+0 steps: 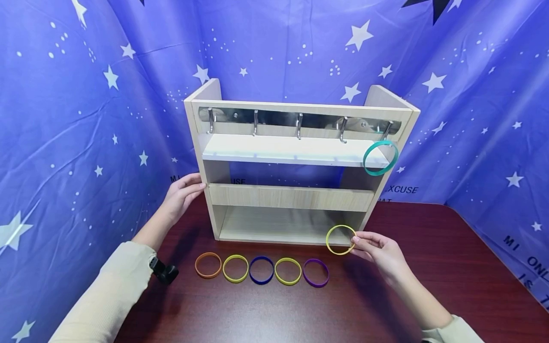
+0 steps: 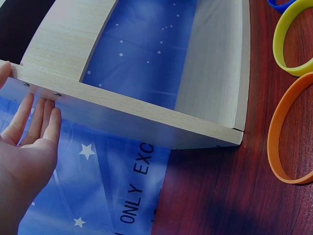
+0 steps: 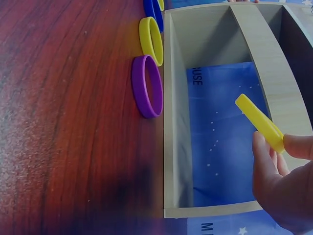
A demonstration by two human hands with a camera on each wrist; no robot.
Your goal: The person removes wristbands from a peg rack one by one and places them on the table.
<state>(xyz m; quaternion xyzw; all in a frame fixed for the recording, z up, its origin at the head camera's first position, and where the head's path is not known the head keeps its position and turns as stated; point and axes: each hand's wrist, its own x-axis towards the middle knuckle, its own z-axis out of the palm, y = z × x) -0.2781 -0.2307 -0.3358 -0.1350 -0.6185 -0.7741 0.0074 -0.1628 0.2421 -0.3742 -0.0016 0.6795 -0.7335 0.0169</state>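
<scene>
My right hand pinches a yellow silicone wristband between thumb and fingers, in front of the lower right of a light wooden rack. Against the rack's left side panel rest the fingers of my left hand, fairly straight; its thumb lies at the front edge in the left wrist view. A teal wristband hangs from the rightmost of several metal hooks. On the table before the rack lie, left to right, an orange wristband, a yellow one, a blue wristband, another yellow one and a purple wristband.
The rack stands on a dark red wooden table, with a white upper shelf behind the hooks and a wooden crossbar below. Blue star-patterned cloth surrounds the table at the back and sides. A dark wrist device is strapped on the left wrist.
</scene>
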